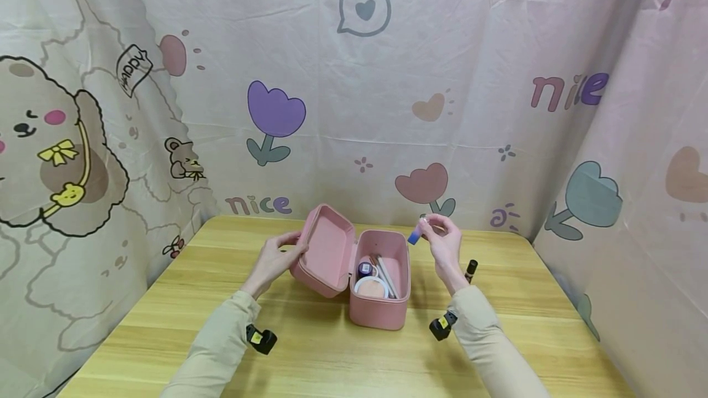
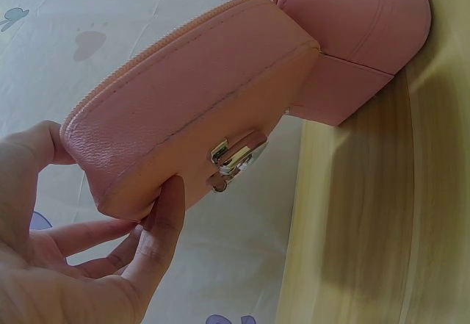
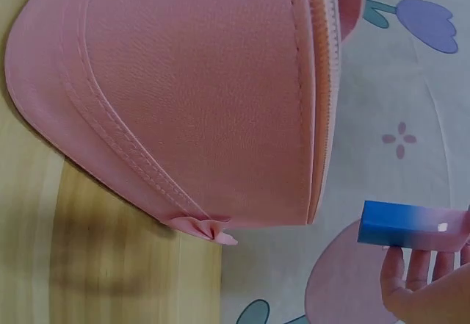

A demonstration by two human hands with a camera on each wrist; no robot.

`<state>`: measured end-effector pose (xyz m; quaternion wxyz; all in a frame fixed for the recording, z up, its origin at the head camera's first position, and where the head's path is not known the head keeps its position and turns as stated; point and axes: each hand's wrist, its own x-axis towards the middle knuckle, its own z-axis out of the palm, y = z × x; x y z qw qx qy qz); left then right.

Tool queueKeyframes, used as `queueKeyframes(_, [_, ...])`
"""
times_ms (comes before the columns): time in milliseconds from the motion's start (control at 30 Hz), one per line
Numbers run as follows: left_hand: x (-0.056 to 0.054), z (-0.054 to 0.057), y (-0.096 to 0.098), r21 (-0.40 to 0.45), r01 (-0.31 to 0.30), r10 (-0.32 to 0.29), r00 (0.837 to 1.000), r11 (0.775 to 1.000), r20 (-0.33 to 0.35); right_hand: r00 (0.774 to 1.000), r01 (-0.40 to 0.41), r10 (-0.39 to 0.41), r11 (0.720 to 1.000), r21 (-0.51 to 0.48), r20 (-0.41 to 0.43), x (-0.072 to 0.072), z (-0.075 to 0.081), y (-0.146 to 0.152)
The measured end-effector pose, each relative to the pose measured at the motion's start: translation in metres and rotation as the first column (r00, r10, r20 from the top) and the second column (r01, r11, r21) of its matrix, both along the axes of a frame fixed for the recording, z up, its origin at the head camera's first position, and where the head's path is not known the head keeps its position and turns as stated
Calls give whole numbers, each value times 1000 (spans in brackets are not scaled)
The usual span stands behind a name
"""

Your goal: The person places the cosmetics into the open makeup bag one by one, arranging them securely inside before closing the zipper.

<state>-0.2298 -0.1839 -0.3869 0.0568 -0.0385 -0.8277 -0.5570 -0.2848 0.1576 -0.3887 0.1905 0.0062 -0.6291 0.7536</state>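
A pink zip makeup case [image 1: 378, 317] stands on the table with its lid [image 1: 330, 244] swung out to the left. My left hand [image 1: 276, 263] grips the lid's outer edge, thumb and fingers on either side, near a metal handle fitting [image 2: 236, 156]. In my right hand [image 1: 445, 249], the fingers pinch a small square-sided blue-and-pink cosmetic tube [image 3: 400, 225], held above and just beyond the case's right rim. Inside the case lie a round powder compact [image 1: 372, 288], a small dark jar [image 1: 365, 269] and a few slim brush-like sticks [image 1: 388, 276].
A dark, slim cosmetic tube [image 1: 471, 268] is on the wooden table [image 1: 310, 355], partly behind the right wrist. A patterned cloth [image 1: 343, 78] hangs behind the table and along both sides. Black wrist cameras [image 1: 261, 339] sit at both cuffs.
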Motion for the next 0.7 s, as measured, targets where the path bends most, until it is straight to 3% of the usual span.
queueKeyframes(200, [1, 2, 0, 8, 6, -6, 1000, 1000, 7, 999, -53, 52, 993, 108, 11, -10, 0, -10])
queueKeyframes(400, [2, 2, 0, 16, 6, -7, 1000, 1000, 20, 997, -78, 68, 957, 279, 46, -18, 1, -16])
queueKeyframes(567, [1, 1, 0, 28, 7, -8, 1000, 1000, 26, 994, -103, 78, 896, 432, 75, -22, 3, -21])
queueKeyframes(700, [0, 2, 1, 28, 9, -10, 1000, 1000, 24, 996, -89, 65, 812, 577, 62, -28, 1, -22])
